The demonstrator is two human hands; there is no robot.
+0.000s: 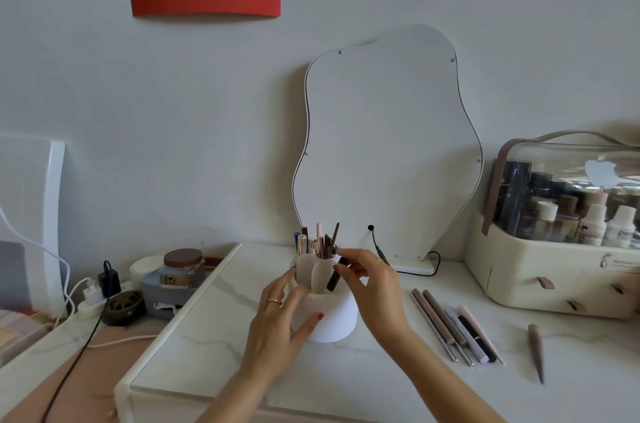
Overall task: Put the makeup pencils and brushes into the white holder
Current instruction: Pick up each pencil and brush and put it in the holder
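The white holder stands mid-table with several pencils and brushes sticking up from its compartments. My left hand grips the holder's left side. My right hand holds a dark makeup pencil tilted over the holder's front right compartment, its lower end inside the rim. Several more pencils and brushes lie in a row on the table to the right. A single brown brush lies farther right.
A wavy mirror leans on the wall behind the holder, with a cable at its base. A cream cosmetics case with bottles sits at the right. At the left are a jar, chargers and cords.
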